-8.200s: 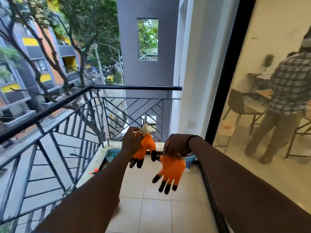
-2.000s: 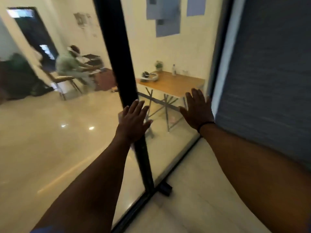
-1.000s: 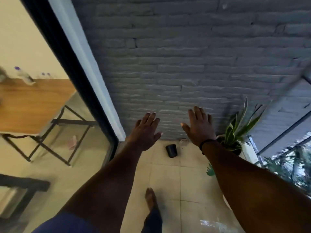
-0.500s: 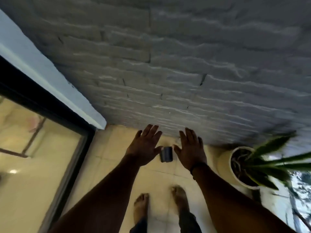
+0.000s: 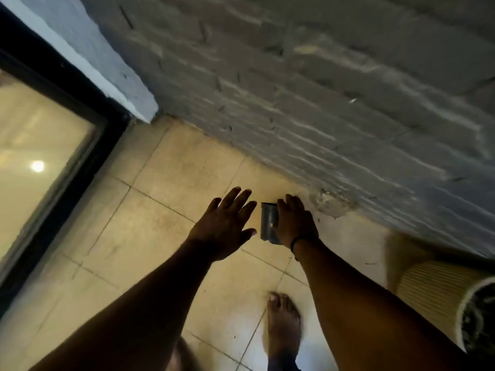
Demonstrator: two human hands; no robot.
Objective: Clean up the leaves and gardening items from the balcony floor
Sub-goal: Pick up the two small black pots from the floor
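A small dark plastic pot (image 5: 267, 219) lies on its side on the beige tiled balcony floor (image 5: 166, 236), close to the foot of the grey brick wall. My right hand (image 5: 294, 223) is down on the pot: its fingers curl over the right side and the thumb presses on the front. My left hand (image 5: 225, 223) hovers just left of the pot, fingers spread and straight, holding nothing. The right half of the pot is hidden under my right hand.
The grey brick wall (image 5: 321, 103) runs across the back. A black-framed glass door (image 5: 53, 162) stands at the left. A cream ribbed planter (image 5: 428, 290) with soil sits at the right edge. My bare foot (image 5: 284, 325) stands on the tiles below the pot.
I have bent lower towards the floor. Both hands dropped to the dark pot, and my right hand went from open beside it to gripping it.
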